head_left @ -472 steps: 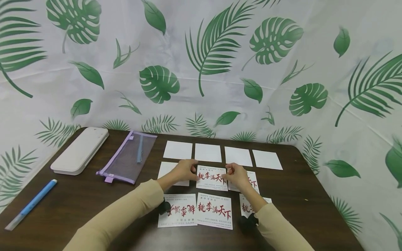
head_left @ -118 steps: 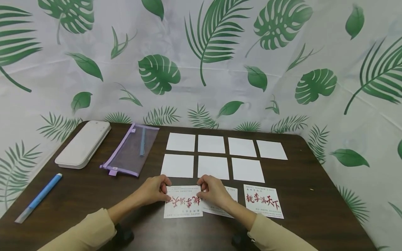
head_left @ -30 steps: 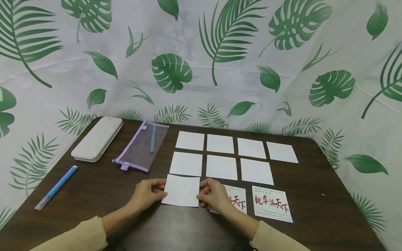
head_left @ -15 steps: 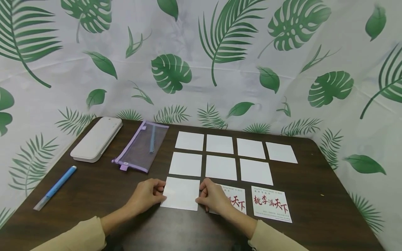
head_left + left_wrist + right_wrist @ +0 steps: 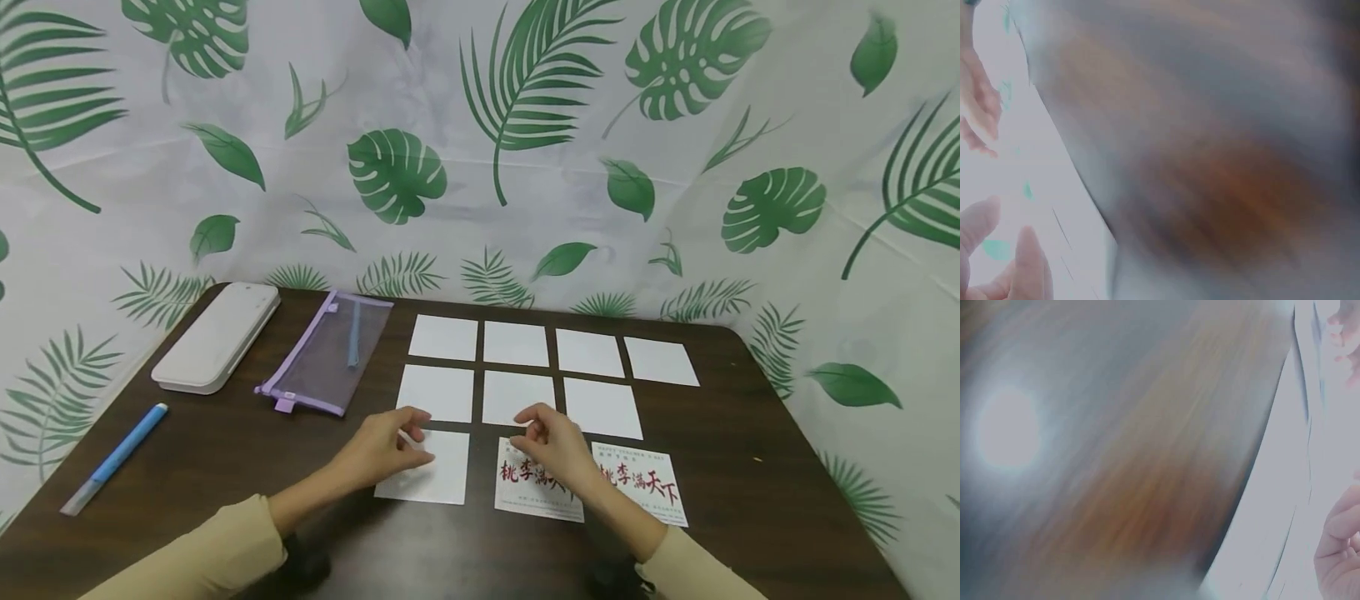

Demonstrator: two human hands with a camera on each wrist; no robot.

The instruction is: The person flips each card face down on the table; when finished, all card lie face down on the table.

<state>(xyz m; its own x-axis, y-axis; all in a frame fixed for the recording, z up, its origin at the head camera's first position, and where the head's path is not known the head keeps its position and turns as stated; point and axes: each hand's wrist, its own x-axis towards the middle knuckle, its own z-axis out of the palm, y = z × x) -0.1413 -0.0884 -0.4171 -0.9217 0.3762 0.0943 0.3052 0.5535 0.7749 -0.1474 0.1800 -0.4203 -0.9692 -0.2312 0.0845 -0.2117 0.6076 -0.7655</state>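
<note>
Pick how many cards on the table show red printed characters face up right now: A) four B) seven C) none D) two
D: two printed cards lie in the near row by the right hand; the card under the left hand and the seven beyond show only blank white.

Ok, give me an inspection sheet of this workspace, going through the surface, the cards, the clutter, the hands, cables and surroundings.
Surface: dark wood-grain table, rounded corners.
Job's things: eight blank white cards in rows, the nearest under the left hand; two printed cards with red characters, one under the right hand, one beside it.
Clutter: white case, purple mesh pouch with a blue pen inside, blue pen near the left edge.
Hands: left hand above the blank card, fingers loosely curled; right hand over the printed card, whether it pinches it cannot be told. Wrist views blurred.
Cables: nothing seen.
Surroundings: white backdrop with green leaf print.
</note>
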